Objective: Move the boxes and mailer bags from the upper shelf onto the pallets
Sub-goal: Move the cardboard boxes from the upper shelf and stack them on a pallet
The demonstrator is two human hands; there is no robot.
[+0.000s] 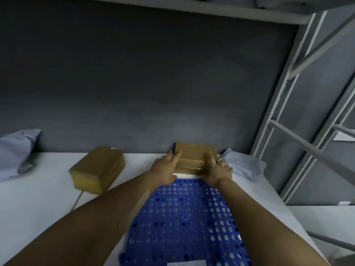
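Against a dark grey wall (134,83) runs a white shelf (38,198), seen from above and slightly blurred. A blue perforated pallet (182,217) fills the space between the person's two bare forearms; whether it rests on the shelf or sits lower cannot be told. A grey metal rack frame (299,112) slants up the right side. A pale left bag (15,152) slumps at the far left edge, and a right bag (244,164) lies just beside the right hand. A second box (98,167) sits alone, left of the arms and angled. The box (194,156) being handled stands at the back, touching the wall, its wider side seemingly running along it. The left hand (165,167) and right hand (219,169) flank it, equally near, fingers stretched straight along its two ends and top, pressing it between them rather than curling round it. The pallet lies straight back toward the person, so a pull along the arms looks unobstructed; the right bag may drag.
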